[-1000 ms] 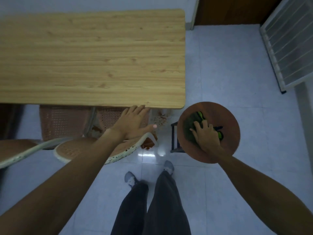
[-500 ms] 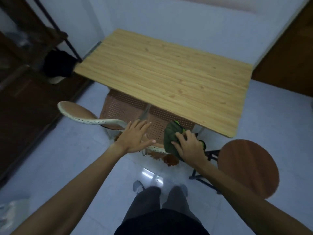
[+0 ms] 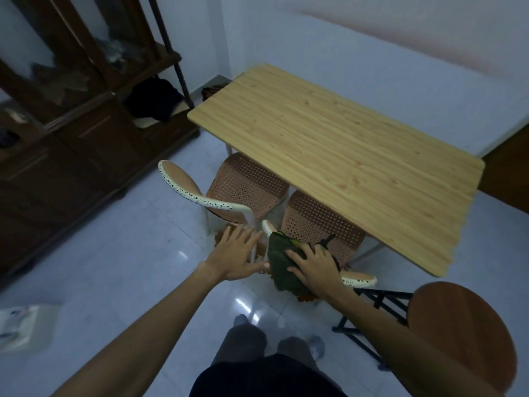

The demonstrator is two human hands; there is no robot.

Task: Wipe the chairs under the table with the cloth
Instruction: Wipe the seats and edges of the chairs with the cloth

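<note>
Two perforated orange chairs are tucked under the light wooden table (image 3: 337, 156). The left chair (image 3: 243, 181) has a speckled white-rimmed backrest curving toward me. The right chair (image 3: 317, 222) shows its seat, and its backrest top is mostly hidden by the dark green cloth (image 3: 282, 263). My right hand (image 3: 313, 267) presses that cloth flat on the right chair's backrest. My left hand (image 3: 239, 255) hovers with fingers spread between the two backrests, holding nothing.
A round brown stool (image 3: 463, 336) on a black frame stands at my lower right. A dark wooden cabinet (image 3: 71, 133) with shelves fills the left side. A white object (image 3: 25, 328) lies on the tiled floor at far left. My legs are below.
My right hand carried the cloth from the round stool onto the right chair's backrest. The view swung left and tilted up. My left hand stayed spread near the chairs.
</note>
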